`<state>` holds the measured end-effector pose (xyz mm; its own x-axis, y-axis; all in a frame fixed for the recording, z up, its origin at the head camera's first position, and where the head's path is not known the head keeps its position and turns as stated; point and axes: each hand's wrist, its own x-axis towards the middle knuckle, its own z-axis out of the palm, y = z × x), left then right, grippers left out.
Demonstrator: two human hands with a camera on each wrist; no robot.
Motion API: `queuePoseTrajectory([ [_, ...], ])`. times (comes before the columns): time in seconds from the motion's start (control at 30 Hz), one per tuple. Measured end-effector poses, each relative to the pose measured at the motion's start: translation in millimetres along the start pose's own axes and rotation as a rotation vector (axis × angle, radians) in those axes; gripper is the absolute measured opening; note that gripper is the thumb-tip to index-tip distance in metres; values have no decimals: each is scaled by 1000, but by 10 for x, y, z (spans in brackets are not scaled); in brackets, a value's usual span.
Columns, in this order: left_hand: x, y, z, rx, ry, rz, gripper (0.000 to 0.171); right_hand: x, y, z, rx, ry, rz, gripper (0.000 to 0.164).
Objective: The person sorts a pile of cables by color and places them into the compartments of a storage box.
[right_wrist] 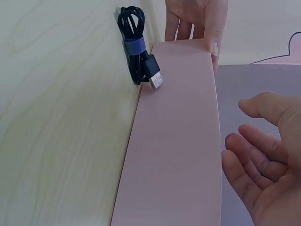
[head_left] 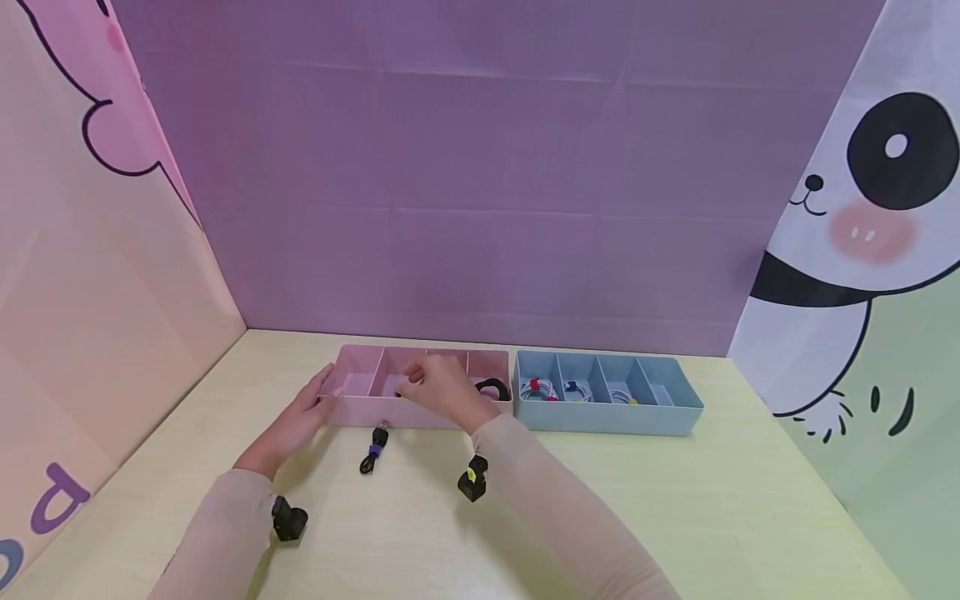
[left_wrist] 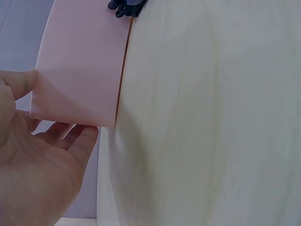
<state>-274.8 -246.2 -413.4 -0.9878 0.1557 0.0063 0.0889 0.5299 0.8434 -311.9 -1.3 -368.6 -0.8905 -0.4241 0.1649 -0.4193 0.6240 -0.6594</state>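
A pink divided box (head_left: 427, 415) stands on the table. At its left end, my left hand (head_left: 303, 408) holds the corner, thumb by the top edge and fingers against the end wall (left_wrist: 77, 121). My right hand (head_left: 442, 387) is over the middle compartments with fingers loosely bent and nothing between thumb and fingertips (right_wrist: 233, 141). A small dark thing (head_left: 398, 394) shows under those fingertips, mostly hidden by the front wall. In the rightmost pink compartment lies a coiled black cable (head_left: 492, 384). A black USB cable (right_wrist: 134, 44) with a purple strap lies against the box's front.
Right beside the pink box stands a light blue divided box (head_left: 607, 419). Three of its compartments hold coiled white cables, one with a red strap (head_left: 535, 384), one with a blue strap (head_left: 573, 387), one with a yellow piece (head_left: 632, 400). A purple backdrop (head_left: 480, 208) rises behind both boxes.
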Motion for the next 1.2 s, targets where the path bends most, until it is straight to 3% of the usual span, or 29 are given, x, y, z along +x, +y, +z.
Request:
queuePoseTrajectory([
  [0.3, -16, 1, -6, 5, 2, 2, 74, -62, -19, 7, 31, 30, -39, 23],
  [0.53, -21, 0, -8, 1, -1, 8, 76, -106, -64, 30, -21, 32, -101, 19],
  [0.9, -31, 12, -8, 2, 3, 9, 75, -224, -94, 88, 9, -32, -131, 12],
  [1.2, -45, 28, -4, -2, -10, -26, 77, -291, -113, 198, -73, -68, -157, 15],
])
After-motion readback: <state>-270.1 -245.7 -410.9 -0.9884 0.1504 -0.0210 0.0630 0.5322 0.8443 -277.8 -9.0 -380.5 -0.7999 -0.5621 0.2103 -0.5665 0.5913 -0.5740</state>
